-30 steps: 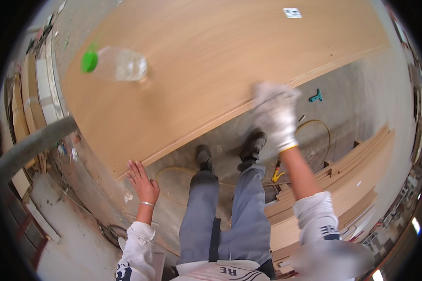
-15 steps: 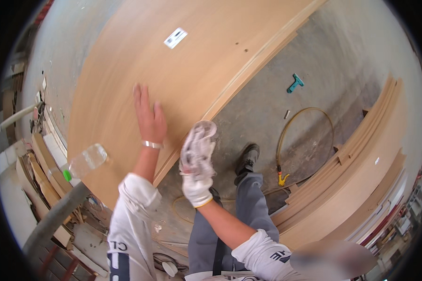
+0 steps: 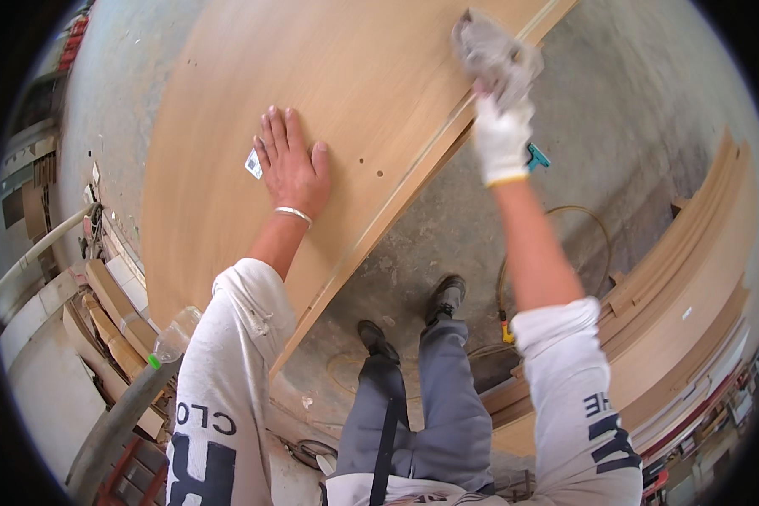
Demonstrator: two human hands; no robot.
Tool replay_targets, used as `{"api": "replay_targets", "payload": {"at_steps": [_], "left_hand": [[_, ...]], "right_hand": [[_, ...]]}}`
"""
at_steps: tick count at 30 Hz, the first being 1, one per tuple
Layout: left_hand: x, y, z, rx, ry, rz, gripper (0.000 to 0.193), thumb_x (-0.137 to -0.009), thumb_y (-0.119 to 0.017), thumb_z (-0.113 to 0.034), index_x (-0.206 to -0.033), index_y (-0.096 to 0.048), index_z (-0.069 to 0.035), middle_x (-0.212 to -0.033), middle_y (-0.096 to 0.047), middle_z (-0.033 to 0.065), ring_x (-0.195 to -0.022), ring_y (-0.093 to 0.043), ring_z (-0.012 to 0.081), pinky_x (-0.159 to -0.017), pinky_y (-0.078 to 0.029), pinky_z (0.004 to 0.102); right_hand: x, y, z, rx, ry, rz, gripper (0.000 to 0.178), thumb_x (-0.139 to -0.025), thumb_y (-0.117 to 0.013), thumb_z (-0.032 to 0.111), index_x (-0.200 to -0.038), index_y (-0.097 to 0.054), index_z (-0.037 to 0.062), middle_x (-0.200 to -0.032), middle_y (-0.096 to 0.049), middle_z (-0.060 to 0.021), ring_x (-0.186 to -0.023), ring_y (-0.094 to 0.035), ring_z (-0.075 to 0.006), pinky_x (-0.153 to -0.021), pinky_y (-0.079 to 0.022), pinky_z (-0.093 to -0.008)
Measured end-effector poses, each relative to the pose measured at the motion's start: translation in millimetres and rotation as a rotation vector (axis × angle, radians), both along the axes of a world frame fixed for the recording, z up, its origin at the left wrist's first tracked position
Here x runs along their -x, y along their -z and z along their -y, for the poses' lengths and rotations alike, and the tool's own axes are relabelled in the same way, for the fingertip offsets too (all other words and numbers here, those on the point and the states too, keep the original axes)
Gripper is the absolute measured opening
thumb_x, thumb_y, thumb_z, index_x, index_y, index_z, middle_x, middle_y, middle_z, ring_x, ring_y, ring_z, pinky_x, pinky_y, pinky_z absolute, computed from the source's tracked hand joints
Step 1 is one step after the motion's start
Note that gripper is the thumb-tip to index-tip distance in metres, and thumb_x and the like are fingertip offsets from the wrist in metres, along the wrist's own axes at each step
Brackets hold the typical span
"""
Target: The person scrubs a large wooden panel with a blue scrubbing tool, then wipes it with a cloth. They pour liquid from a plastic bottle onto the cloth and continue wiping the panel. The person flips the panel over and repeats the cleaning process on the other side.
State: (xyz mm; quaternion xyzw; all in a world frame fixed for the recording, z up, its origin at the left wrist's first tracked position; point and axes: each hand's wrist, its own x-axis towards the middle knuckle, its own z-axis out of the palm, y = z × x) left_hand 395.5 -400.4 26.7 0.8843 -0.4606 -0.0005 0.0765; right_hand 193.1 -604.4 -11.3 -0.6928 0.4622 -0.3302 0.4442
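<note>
A large light-brown wooden panel (image 3: 228, 211) lies in front of me, with two small holes near its right edge and a pale strip along that edge. My left hand (image 3: 297, 173), bare with a bracelet at the wrist, rests flat on the panel, fingers spread. It partly covers a small white label (image 3: 253, 164). My right hand (image 3: 503, 135), in a white work glove, grips a crumpled greyish rag (image 3: 499, 57) at the panel's far right edge. The rag is blurred by motion, and the glove hides most of the fingers.
A clear plastic bottle (image 3: 177, 335) with a green cap stands near the panel's left corner, by a thick grey pipe (image 3: 114, 430). On the floor lie a teal tool (image 3: 538, 158) and a yellow hose (image 3: 603, 226). Stacked curved boards (image 3: 683, 287) stand at the right.
My right hand has swept the rag forward and to the right along the panel's edge. My left hand has moved forward, onto part of the label. The view has shifted slightly.
</note>
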Motion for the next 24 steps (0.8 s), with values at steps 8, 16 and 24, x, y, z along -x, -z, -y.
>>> {"api": "replay_targets", "payload": {"at_steps": [8, 16, 24], "left_hand": [[-10.3, 3.7, -11.6, -0.01, -0.022, -0.04, 0.077, -0.098, -0.046, -0.038, -0.16, -0.023, 0.001, -0.169, -0.015, 0.0232, -0.158, -0.008, 0.0393, -0.127, -0.003, 0.0544], [-3.1, -2.4, 1.9, -0.041, -0.018, -0.032, 0.077, -0.097, -0.044, -0.037, -0.16, -0.023, 0.002, -0.169, -0.015, 0.0238, -0.158, -0.008, 0.0397, -0.126, -0.003, 0.0552], [-8.2, 0.4, -19.9, -0.004, -0.023, -0.014, 0.073, -0.097, -0.047, -0.034, -0.159, -0.027, 0.0, -0.168, -0.019, 0.0244, -0.157, -0.012, 0.0394, -0.126, -0.005, 0.0543]], "right_hand": [[32.4, -17.8, -177.4, 0.366, -0.744, -0.181, 0.056, -0.084, -0.067, 0.032, -0.137, -0.063, 0.0135, -0.136, -0.063, -0.0124, -0.134, -0.051, -0.0374, -0.115, -0.036, -0.0572], [17.6, -14.4, -110.1, -0.073, -0.202, -0.066, 0.058, -0.087, -0.064, 0.015, -0.142, -0.05, 0.0035, -0.136, -0.06, -0.0153, -0.119, -0.062, -0.0323, -0.099, -0.052, -0.0476], [29.1, -29.4, -173.6, 0.279, -0.699, -0.181, 0.056, -0.097, -0.054, 0.034, -0.146, -0.049, 0.0057, -0.136, -0.059, -0.0147, -0.127, -0.056, -0.0349, -0.115, -0.039, -0.0496]]}}
